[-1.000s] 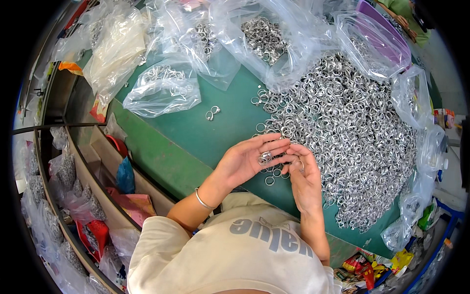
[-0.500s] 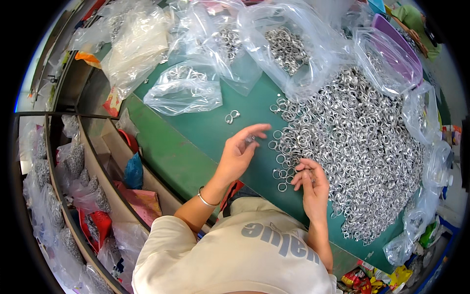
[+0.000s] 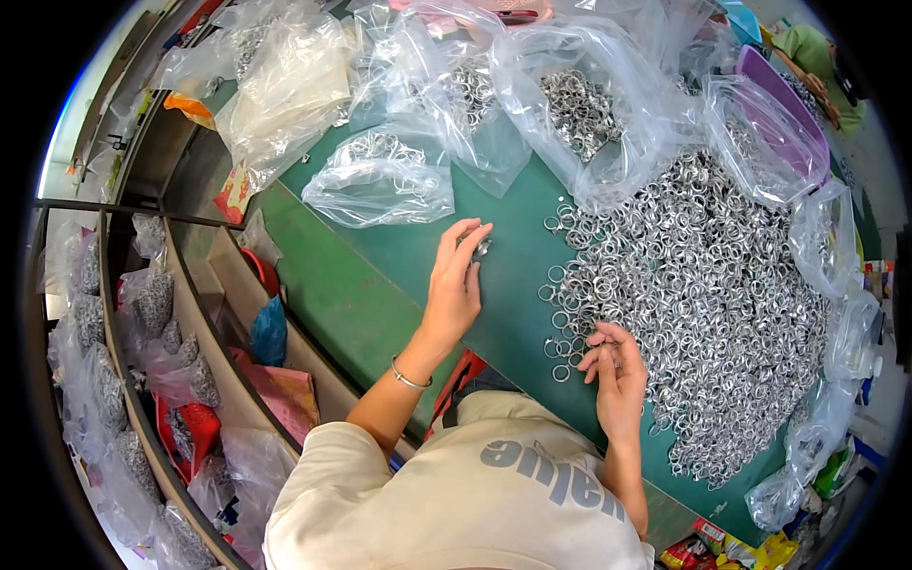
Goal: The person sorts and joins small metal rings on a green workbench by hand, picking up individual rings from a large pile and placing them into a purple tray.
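A wide heap of small silver metal rings (image 3: 722, 313) covers the right part of the green table (image 3: 518, 332). To the left of the heap, my left hand (image 3: 456, 285) reaches over the tabletop with silver metal rings (image 3: 483, 249) at its fingertips. Its fingers cover the spot beneath them. My right hand (image 3: 616, 380) hovers at the heap's near left edge, thumb and fingers curled together. What those fingers hold, if anything, is too small to make out. Several loose rings (image 3: 560, 347) lie next to it.
Beyond my left hand lies a clear plastic bag of rings (image 3: 380, 180); a larger open bag (image 3: 655, 123) stands behind the heap. A purple basket (image 3: 784, 109) is at the far right. Shelves with bagged rings (image 3: 152, 304) line the left. Another person's green sleeve (image 3: 803, 43) shows far right.
My left hand has drawn left, away from the heap, over the spot where two loose rings lay. My right hand stays at the heap's edge. The whole view has shifted slightly.
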`<state>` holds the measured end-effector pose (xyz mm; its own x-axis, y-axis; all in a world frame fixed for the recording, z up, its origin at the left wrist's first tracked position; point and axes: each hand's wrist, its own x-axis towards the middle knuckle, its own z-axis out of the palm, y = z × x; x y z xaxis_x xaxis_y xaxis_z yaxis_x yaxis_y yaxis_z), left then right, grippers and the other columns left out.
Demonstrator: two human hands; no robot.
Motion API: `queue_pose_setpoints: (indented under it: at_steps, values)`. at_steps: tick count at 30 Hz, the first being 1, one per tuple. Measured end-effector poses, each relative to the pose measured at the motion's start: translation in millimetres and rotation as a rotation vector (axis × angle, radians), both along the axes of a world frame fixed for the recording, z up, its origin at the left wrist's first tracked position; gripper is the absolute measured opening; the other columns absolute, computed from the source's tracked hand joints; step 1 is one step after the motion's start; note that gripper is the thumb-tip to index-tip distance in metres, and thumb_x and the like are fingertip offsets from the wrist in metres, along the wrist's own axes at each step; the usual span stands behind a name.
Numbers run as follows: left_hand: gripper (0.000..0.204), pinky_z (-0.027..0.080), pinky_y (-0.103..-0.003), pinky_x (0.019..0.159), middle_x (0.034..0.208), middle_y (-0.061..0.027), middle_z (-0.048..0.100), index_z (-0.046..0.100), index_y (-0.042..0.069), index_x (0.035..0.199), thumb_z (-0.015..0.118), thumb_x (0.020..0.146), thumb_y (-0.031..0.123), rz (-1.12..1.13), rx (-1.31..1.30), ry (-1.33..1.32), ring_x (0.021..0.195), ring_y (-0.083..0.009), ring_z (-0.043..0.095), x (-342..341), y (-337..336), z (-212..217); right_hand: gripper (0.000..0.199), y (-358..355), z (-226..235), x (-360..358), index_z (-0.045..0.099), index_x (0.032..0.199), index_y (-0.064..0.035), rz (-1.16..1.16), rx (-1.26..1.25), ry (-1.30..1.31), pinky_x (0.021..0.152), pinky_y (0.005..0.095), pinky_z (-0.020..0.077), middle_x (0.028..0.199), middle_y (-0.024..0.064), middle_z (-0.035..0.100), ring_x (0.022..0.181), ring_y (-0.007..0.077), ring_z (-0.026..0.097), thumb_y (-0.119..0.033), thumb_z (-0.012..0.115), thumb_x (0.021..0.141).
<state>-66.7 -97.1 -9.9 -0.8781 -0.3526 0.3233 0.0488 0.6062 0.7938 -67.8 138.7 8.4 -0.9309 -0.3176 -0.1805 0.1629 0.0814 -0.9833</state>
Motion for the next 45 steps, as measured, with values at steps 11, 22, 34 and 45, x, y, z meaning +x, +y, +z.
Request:
queue_pose_setpoints:
  at_steps: [11, 22, 34, 45]
  values:
    - [0.044, 0.039, -0.039, 0.086, 0.111, -0.0128, 0.048, 0.056, 0.005, 0.117, 0.071, 0.077, 0.015, 0.012, -0.272, -0.109, 0.1, -0.0323, 0.044, -11.8, -3.8, 7.7, 0.027, 1.5, 3.0, 0.4, 0.054, 0.117, -0.0016, -0.001, 0.006, -0.043, 0.054, 0.0192, 0.0385, 0.094, 0.0035, 0.057, 0.065, 0.0057, 0.051, 0.003, 0.041, 0.094]
    - [0.036, 0.036, -0.039, 0.085, 0.111, -0.0122, 0.047, 0.057, 0.008, 0.114, 0.066, 0.08, 0.004, 0.148, -0.445, -0.186, 0.097, -0.0301, 0.044, -5.6, -17.3, -16.7, 0.014, 17.1, 8.4, -2.2, 0.063, 0.103, -0.0035, -0.132, 0.355, 0.191, 0.05, 0.02, 0.0267, 0.069, -0.0031, 0.049, 0.06, 0.0022, 0.037, -0.007, 0.054, 0.092]
    - [0.025, 0.041, -0.035, 0.078, 0.098, -0.0093, 0.053, 0.062, 0.005, 0.099, 0.068, 0.075, 0.002, -0.219, -0.189, -0.127, 0.09, -0.0264, 0.051, 4.3, 40.5, -9.4, 0.017, -10.7, -0.4, -50.9, 0.067, 0.095, -0.0101, -0.113, 0.942, 0.791, 0.047, 0.0388, 0.0431, 0.073, 0.008, 0.056, 0.056, 0.0271, 0.057, -0.018, 0.069, 0.08]
    - [0.015, 0.043, -0.026, 0.054, 0.07, -0.0086, 0.062, 0.067, -0.001, 0.098, 0.063, 0.084, 0.002, -0.175, 0.224, -0.251, 0.059, -0.0121, 0.056, 2.5, 37.1, 1.8, 0.028, 13.8, 21.1, -39.9, 0.058, 0.111, -0.0046, -0.217, 0.92, 0.451, 0.052, 0.0368, 0.041, 0.067, 0.011, 0.052, 0.05, 0.0224, 0.049, -0.001, 0.057, 0.083]
